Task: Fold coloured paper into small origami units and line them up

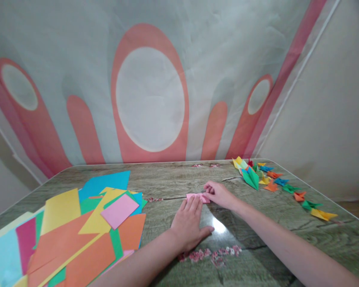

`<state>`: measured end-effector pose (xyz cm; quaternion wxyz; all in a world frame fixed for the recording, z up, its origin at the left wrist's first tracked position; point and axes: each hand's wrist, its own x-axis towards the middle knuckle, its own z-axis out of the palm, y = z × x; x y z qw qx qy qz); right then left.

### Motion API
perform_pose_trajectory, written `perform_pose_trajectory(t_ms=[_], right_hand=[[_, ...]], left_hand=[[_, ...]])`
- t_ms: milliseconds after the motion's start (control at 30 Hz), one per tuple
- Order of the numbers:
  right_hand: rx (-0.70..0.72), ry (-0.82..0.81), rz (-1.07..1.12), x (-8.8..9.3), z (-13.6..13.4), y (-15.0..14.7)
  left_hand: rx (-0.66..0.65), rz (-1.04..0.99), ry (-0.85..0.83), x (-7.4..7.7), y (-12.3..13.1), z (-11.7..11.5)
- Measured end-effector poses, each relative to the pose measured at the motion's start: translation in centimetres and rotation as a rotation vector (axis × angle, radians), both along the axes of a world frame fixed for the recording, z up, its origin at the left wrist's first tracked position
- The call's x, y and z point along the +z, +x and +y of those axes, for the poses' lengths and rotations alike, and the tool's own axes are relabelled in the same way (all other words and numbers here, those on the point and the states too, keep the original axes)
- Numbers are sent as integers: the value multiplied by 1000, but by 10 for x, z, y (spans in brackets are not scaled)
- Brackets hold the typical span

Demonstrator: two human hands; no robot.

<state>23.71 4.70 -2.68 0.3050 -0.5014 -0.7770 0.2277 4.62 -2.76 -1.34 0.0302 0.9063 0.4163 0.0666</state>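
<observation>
A small folded pink paper (199,197) lies on the wood-patterned table (164,223), in front of me near the middle. My left hand (189,224) lies flat with its fingers apart, the fingertips resting on the paper's left and near part and hiding some of it. At the paper's right end, my right hand (217,193) pinches the edge between thumb and forefinger, its other fingers curled.
Colored sheets (74,227) are piled on the left, with a pink square (120,211) on top. Several small folded paper figures (281,181) line the right edge, beside a green folded piece (250,177). A printed backdrop (151,95) hangs behind the table.
</observation>
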Motion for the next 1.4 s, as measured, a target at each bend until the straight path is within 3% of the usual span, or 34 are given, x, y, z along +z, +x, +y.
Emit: perform_pose_trajectory(t_ms=[433,1400], right_hand=[[64,40,-21,-3,-4,-1],[33,33,21,-5,-2,2]], left_hand=[[-4,-17,-5,0,-2,0],[-31,-33,-36,2,-3,3]])
